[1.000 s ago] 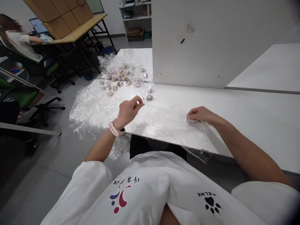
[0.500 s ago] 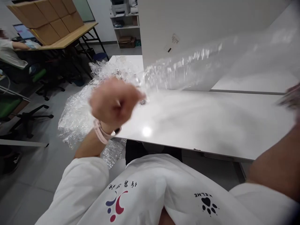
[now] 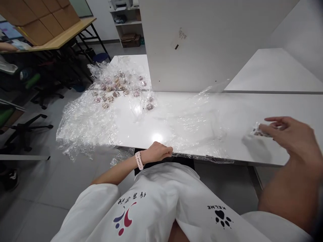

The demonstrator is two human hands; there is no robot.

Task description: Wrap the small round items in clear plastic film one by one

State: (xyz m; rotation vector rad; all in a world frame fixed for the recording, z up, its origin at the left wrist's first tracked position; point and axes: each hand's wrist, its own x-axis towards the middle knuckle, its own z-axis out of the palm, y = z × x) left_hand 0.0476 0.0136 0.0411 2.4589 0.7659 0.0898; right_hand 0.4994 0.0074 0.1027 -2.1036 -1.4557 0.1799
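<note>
My left hand (image 3: pixel 159 152), with a pink watch strap at its wrist, is closed at the table's front edge, pinching the rim of a clear plastic film (image 3: pixel 194 126). This film lies spread over the white table to the right of that hand. Over the right part of the table, my right hand (image 3: pixel 292 134) pinches a small clear packet (image 3: pixel 259 131) with brownish bits in it. Exactly what the packet contains is too small to tell.
Crumpled clear plastic (image 3: pixel 83 124) heaps over the table's left end and hangs off it. Several small pink and brown wrapped pieces (image 3: pixel 116 87) lie among it. An upright white panel (image 3: pixel 202 43) stands behind the table. Cardboard boxes (image 3: pixel 47 27) sit on a wooden desk further left.
My left hand has come down and right to the table's front edge. The film, stretched in the air before, now lies on the table. My right hand has moved left with the packet.
</note>
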